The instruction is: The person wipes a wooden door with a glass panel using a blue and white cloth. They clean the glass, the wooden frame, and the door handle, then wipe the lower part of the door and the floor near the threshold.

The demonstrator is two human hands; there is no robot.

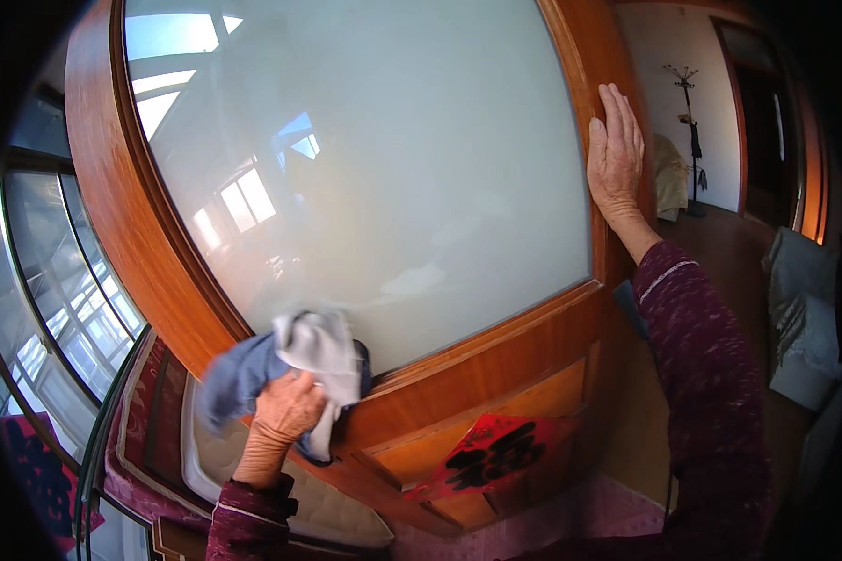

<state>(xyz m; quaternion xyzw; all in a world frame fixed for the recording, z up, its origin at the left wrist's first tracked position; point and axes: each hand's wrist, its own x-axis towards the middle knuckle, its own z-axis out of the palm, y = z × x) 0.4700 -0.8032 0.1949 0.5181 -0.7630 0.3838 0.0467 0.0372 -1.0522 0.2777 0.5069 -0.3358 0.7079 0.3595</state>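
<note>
A wooden door [463, 382] with a large frosted glass pane [407, 154] stands before me. In my left hand [288, 410] is a bunched cloth [323, 350], grey-white and dark blue, blurred at its edges. It lies against the lower left corner of the pane and the wood beside it. My right hand [616, 154] rests flat on the door's right stile, fingers together and pointing up, holding nothing. Pale smears show on the lower part of the glass, along with bright window reflections.
Below the pane, a red paper diamond [495, 456] with a black character is on the door. Mattresses [323, 498] lean at lower left, near glazed window panels [49, 280]. A coat stand [691, 140] and a cloth-covered piece [803, 315] are at right.
</note>
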